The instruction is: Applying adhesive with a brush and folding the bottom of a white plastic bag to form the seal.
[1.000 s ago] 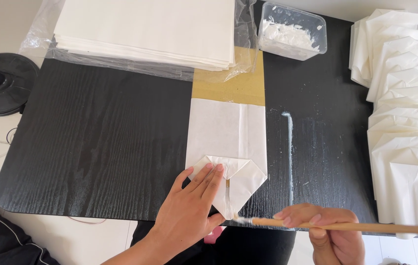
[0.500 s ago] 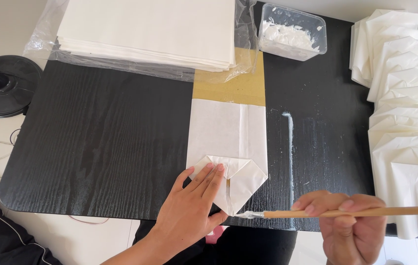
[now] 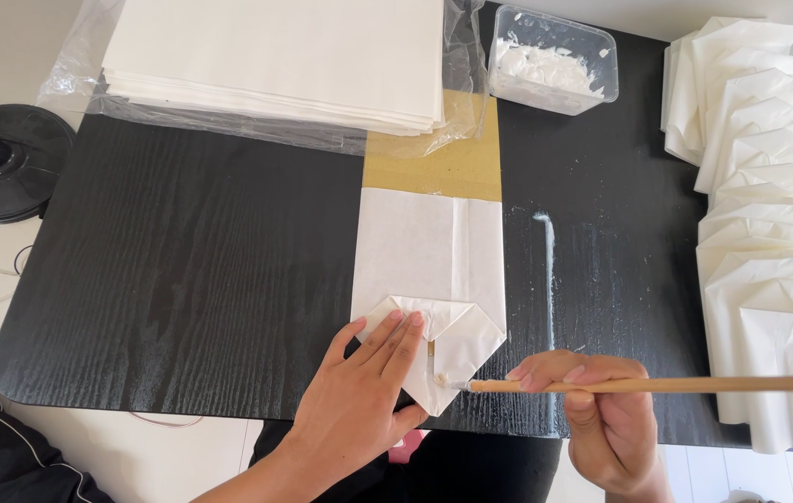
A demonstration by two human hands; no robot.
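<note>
Left hand (image 3: 359, 405): fingers flat and together, pressing the folded near end of the white paper bag (image 3: 429, 279).
Right hand (image 3: 592, 410): fingers closed round a wooden brush stick (image 3: 657, 384) — tip touching the bag's fold.
Bag: centre of black table (image 3: 182, 279), on brown card (image 3: 447, 163).
Far: paper stack (image 3: 284, 56); paste tub (image 3: 550, 61).
Right: finished bags (image 3: 769, 233) — overlapping row.

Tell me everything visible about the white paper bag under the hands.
The paper bag is white, flat and lies lengthwise on the black table, over a brown sheet. Its near end is folded into a pointed flap. The left hand presses that flap; the brush tip in the right hand touches it.
</note>
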